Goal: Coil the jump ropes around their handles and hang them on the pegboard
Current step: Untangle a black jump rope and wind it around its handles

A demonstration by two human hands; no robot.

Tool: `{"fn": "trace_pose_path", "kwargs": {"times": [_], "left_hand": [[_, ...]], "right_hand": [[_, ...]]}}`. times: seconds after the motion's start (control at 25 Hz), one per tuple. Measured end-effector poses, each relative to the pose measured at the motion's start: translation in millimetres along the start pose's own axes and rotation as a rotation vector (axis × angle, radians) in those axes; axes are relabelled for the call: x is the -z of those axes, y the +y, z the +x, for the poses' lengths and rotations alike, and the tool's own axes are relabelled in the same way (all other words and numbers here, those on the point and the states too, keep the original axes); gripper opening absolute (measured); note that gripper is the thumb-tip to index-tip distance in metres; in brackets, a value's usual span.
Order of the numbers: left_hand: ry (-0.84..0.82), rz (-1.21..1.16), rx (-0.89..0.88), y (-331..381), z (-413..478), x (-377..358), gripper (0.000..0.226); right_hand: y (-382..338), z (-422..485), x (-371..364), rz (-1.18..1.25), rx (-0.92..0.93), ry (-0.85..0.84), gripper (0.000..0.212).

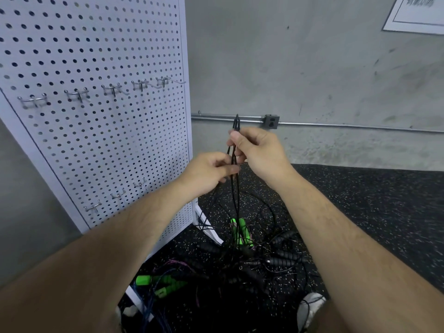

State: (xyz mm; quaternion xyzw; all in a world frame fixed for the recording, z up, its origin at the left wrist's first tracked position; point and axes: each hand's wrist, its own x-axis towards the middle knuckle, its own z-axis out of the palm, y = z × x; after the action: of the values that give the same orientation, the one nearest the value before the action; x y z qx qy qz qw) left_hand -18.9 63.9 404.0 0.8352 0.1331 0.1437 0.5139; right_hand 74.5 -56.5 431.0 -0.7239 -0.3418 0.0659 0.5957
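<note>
one grey concrete wall (312, 68) fills the background, and a white pegboard (96, 56) stands in front of it on the left. below spreads a black speckled floor (384, 200), where a tangle of jump ropes (264, 260) with black and green handles (240, 233) lies at the pegboard's foot. above the tangle, the right hand (259, 150) has its grip clamped on a folded black rope (237, 116). the left hand (209, 171), just below, pinches the same strands. metal hooks (77, 93) line the pegboard.
</note>
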Motion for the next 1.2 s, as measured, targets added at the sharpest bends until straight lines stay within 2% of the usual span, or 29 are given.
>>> {"fn": "trace_pose_path", "kwargs": {"times": [0.04, 0.12, 0.2, 0.24, 0.4, 0.56, 0.64, 0.76, 0.88, 0.96, 1.04, 1.12, 1.2], "left_hand": [[0.056, -0.023, -0.028, 4, 2, 1, 0.007], [0.160, -0.079, -0.096, 13, 6, 9, 0.009], [0.205, -0.134, -0.152, 22, 12, 18, 0.009], [0.217, -0.150, -0.176, 25, 13, 21, 0.008], [0.192, -0.163, -0.179, 22, 13, 25, 0.022], [-0.082, -0.056, -0.062, 5, 3, 24, 0.025], [-0.131, 0.030, -0.019, -3, 0, 20, 0.032], [-0.007, 0.121, -0.066, -3, 1, 17, 0.014], [0.115, 0.101, -0.117, 15, 1, 26, 0.018], [0.177, -0.040, -0.137, 22, 6, 34, 0.014], [0.199, -0.209, -0.131, 25, 8, 42, 0.014], [0.191, -0.290, -0.125, 25, 8, 43, 0.015], [0.190, -0.351, -0.122, 25, 8, 44, 0.016]], "right_hand": [[0, -2, 5, -0.009, -0.019, -0.024, 0.019], [5, -8, 14, -0.146, -0.075, -0.180, 0.022], [17, -16, 13, -0.284, -0.120, -0.352, 0.015], [23, -18, 10, -0.299, -0.131, -0.365, 0.010], [22, -10, 1, -0.241, -0.075, -0.203, 0.009], [-1, 5, -4, -0.125, 0.047, -0.080, 0.010], [-12, 11, -10, -0.045, 0.063, -0.033, 0.011], [-18, 10, -12, 0.015, 0.096, -0.017, 0.009], [-5, -2, -5, -0.040, -0.015, -0.131, 0.025], [7, -11, -6, -0.134, -0.105, -0.307, 0.030], [19, -16, -15, -0.244, -0.107, -0.394, 0.021], [27, -18, -25, -0.320, -0.079, -0.375, 0.018], [32, -18, -30, -0.289, -0.094, -0.313, 0.016]]}}
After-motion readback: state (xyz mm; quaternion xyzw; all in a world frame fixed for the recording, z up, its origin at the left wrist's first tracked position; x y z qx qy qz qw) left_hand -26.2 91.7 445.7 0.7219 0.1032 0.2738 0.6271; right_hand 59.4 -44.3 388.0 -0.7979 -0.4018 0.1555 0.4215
